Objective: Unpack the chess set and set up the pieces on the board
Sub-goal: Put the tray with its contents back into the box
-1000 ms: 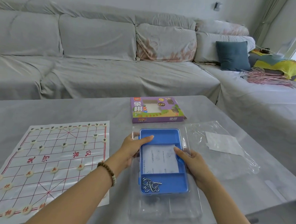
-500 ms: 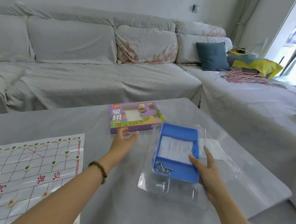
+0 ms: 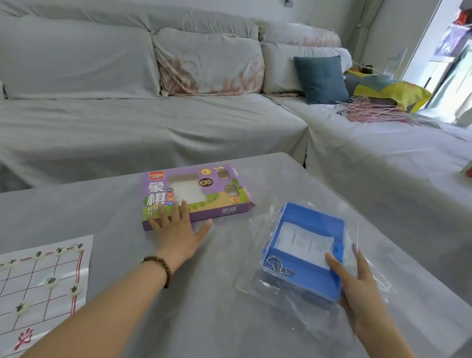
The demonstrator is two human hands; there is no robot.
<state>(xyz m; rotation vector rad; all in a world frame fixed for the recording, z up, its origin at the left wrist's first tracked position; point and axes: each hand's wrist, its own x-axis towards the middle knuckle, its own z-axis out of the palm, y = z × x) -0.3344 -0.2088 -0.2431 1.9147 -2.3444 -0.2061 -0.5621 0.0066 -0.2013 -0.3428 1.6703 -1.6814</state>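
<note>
The paper chess board [image 3: 29, 285] lies at the table's left edge with several round white pieces [image 3: 51, 282] set on its lines. The purple chess-set box [image 3: 198, 196] lies flat in the table's middle. My left hand [image 3: 179, 230] reaches its straight fingers onto the box's near edge. A blue plastic tray [image 3: 305, 251], holding a white paper slip and metal wire rings, rests on a clear plastic bag [image 3: 299, 302] at the right. My right hand [image 3: 358, 283] lies against the tray's near right corner, thumb on the slip and fingers along the outer side.
The grey table [image 3: 214, 314] ends close on the right. A grey-covered sofa [image 3: 124, 104] wraps around behind and to the right, with a dark blue cushion [image 3: 320, 79], pink hangers [image 3: 375, 112] and a yellow bag on it.
My left hand left the blue tray and reached forward to the purple box. The tray and bag slid to the right with my right hand. The view turned right.
</note>
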